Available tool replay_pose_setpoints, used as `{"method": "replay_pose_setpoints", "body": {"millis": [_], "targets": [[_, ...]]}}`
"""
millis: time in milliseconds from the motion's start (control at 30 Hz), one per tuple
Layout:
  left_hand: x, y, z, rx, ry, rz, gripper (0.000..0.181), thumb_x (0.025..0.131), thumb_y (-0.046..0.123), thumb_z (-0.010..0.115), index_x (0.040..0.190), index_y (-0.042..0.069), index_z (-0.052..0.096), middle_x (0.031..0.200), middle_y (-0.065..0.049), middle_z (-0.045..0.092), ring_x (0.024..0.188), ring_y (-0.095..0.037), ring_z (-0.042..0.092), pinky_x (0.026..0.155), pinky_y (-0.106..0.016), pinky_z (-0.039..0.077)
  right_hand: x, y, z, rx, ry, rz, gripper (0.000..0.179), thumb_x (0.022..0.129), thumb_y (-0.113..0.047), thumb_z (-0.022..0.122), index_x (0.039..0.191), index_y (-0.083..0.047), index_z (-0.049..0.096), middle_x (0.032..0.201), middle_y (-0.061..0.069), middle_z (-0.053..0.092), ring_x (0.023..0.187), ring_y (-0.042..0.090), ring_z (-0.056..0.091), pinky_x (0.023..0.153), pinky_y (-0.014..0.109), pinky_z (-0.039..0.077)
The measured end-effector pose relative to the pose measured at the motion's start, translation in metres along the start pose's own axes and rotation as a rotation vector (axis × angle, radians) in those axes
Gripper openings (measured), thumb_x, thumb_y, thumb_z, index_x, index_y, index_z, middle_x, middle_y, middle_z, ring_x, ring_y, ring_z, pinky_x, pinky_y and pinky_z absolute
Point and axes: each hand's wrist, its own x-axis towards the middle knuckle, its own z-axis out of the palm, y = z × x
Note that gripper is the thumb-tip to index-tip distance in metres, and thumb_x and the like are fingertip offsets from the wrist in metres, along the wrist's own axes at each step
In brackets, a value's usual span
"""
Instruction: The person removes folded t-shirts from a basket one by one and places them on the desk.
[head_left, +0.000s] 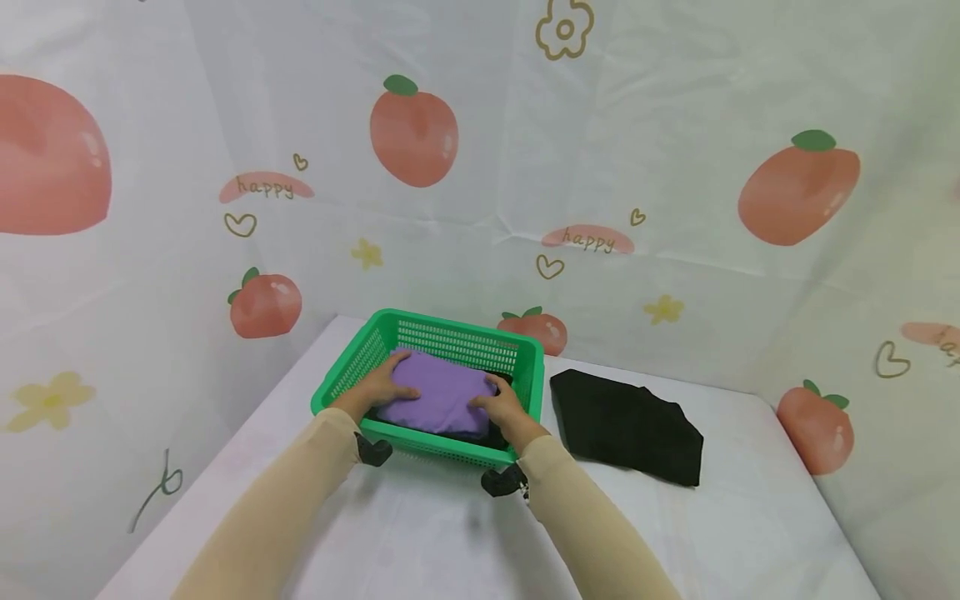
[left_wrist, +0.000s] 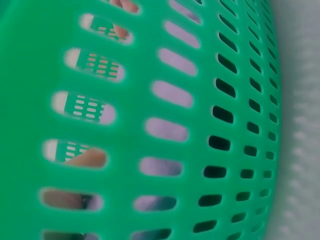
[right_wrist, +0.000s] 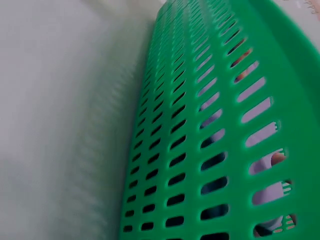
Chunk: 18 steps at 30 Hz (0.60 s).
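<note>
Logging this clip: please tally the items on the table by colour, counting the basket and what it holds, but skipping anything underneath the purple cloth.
Green: 1 (basket)
Purple: 1 (purple cloth, inside the basket)
Black: 1 (black cloth, lying outside the basket)
Total: 3

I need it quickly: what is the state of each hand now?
Left hand: touches the purple cloth; whether it grips cannot be told.
Right hand: touches the purple cloth too; its grip also cannot be told.
</note>
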Motion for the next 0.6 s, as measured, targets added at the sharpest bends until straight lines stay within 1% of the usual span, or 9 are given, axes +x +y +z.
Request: {"method": "replay_pose_setpoints", "body": {"millis": [67,167,300,400,533,600], "targets": [[0.0013,-0.0003,0.0013,-0.006,-0.008,0.004,0.087,0.088,0.023,0.075,0.155,0.005,0.022,0.156,-0.033,0.020,0.142,-0.053,0.022,0.112,-0.063,0.025,0.0013,0.0006,0.0001,0.020,-0.016,0.008,0.067,0.090,-0.006,0.066,0.151,-0.009,0.037,0.155,0.026,0.029,0.137,0.044,0.038,0.108,0.055,0.037],[0.0027,-0.0002,0.0024,-0.019,-0.009,0.002,0.086,0.089,0.022,0.074,0.155,0.005,0.022,0.157,-0.032,0.020,0.143,-0.052,0.022,0.112,-0.063,0.024,0.0022,0.0017,0.0006,0.026,-0.040,0.009,0.069,0.090,-0.005,0.066,0.152,-0.008,0.035,0.154,0.028,0.030,0.132,0.044,0.043,0.105,0.052,0.041],[0.0039,0.0001,0.0026,-0.032,-0.021,-0.002,0.084,0.090,0.021,0.073,0.156,0.007,0.023,0.158,-0.032,0.018,0.143,-0.052,0.019,0.113,-0.064,0.023,0.0024,0.0028,0.0016,0.019,-0.051,0.017,0.068,0.093,-0.008,0.065,0.153,-0.009,0.033,0.153,0.030,0.030,0.125,0.042,0.051,0.100,0.048,0.046],[0.0039,-0.0002,0.0029,-0.036,-0.034,-0.010,0.082,0.091,0.021,0.071,0.156,0.008,0.023,0.158,-0.031,0.018,0.144,-0.052,0.018,0.113,-0.064,0.022,0.0021,0.0032,0.0022,0.005,-0.060,0.022,0.066,0.096,-0.011,0.064,0.154,-0.010,0.032,0.154,0.029,0.029,0.123,0.041,0.054,0.097,0.046,0.048],[0.0037,-0.0001,0.0025,-0.041,-0.038,-0.009,0.080,0.091,0.021,0.071,0.156,0.008,0.024,0.157,-0.031,0.019,0.143,-0.052,0.019,0.112,-0.065,0.023,0.0023,0.0026,0.0032,-0.008,-0.062,0.009,0.066,0.095,-0.009,0.064,0.154,-0.009,0.033,0.155,0.030,0.026,0.128,0.042,0.048,0.098,0.047,0.047],[0.0035,0.0003,0.0022,-0.047,-0.041,-0.010,0.079,0.092,0.020,0.070,0.155,0.007,0.024,0.157,-0.032,0.019,0.143,-0.053,0.018,0.112,-0.065,0.023,0.0029,0.0027,0.0040,0.002,-0.055,0.005,0.066,0.095,-0.007,0.064,0.154,-0.009,0.033,0.156,0.029,0.026,0.131,0.043,0.045,0.101,0.049,0.045]]}}
